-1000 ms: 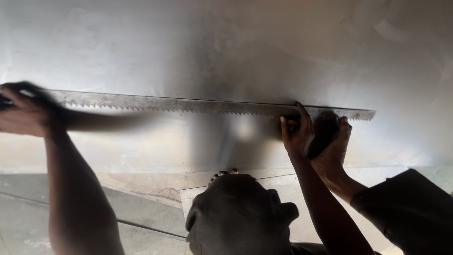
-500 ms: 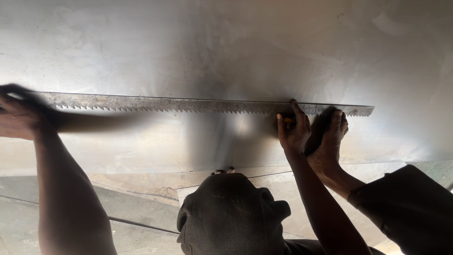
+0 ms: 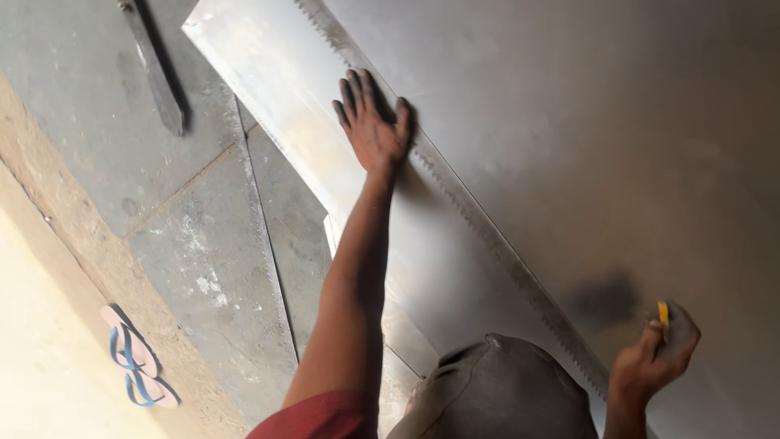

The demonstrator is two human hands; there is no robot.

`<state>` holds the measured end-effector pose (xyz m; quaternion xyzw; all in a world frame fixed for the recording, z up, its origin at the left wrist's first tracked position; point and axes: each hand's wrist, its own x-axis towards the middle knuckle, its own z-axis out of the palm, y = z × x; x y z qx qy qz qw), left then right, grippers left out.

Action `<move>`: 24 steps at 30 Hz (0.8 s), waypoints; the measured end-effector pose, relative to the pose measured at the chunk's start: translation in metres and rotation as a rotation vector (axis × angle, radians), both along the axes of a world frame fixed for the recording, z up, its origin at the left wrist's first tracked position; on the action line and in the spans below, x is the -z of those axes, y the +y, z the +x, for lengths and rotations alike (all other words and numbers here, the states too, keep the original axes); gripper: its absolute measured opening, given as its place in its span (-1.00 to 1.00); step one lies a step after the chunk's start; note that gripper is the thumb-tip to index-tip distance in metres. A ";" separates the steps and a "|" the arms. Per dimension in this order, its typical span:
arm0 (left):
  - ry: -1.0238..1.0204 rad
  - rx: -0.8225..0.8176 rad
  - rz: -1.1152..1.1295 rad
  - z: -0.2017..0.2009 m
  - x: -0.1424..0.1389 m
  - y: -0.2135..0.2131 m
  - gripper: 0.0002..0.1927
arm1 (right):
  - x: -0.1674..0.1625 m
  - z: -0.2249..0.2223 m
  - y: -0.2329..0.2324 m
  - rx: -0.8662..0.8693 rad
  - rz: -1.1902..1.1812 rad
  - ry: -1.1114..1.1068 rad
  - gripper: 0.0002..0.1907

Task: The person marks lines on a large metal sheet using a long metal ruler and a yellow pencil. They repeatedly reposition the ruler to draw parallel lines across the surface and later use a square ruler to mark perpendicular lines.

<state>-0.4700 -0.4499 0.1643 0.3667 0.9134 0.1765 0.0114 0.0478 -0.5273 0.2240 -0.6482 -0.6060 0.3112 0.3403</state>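
Note:
A long metal strip with saw-like teeth [image 3: 487,236] lies diagonally across a large grey metal sheet [image 3: 617,122]. My left hand [image 3: 372,122] rests flat on the strip's upper part, fingers spread, arm stretched out. My right hand [image 3: 654,358] hovers at the lower right, just off the strip's near end. It is closed around a small yellow tool [image 3: 663,315]. A head in a grey cap [image 3: 496,390] fills the bottom edge between my arms.
The sheet lies on a concrete slab floor [image 3: 187,244] with joints running through it. A dark metal bar [image 3: 154,69] lies at the top left. A pair of pink and blue flip-flops [image 3: 134,358] sits on the sandy strip at the lower left.
The view has swung, so the strip now runs diagonally instead of level. My left hand now lies flat on it. My right hand has come off the strip. The second hand at its right end is gone.

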 end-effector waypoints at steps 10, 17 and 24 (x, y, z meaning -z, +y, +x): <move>-0.084 -0.033 -0.030 -0.009 -0.026 0.012 -0.17 | -0.052 -0.311 0.224 -0.644 -0.034 -0.101 -0.80; -0.160 -0.047 -0.022 -0.024 -0.041 0.022 -0.19 | -0.052 -0.556 0.314 -1.040 -0.011 -0.468 -0.83; -0.244 -0.058 -0.060 -0.035 -0.030 0.023 -0.25 | -0.014 -0.713 0.356 -1.288 -0.043 -0.572 -0.70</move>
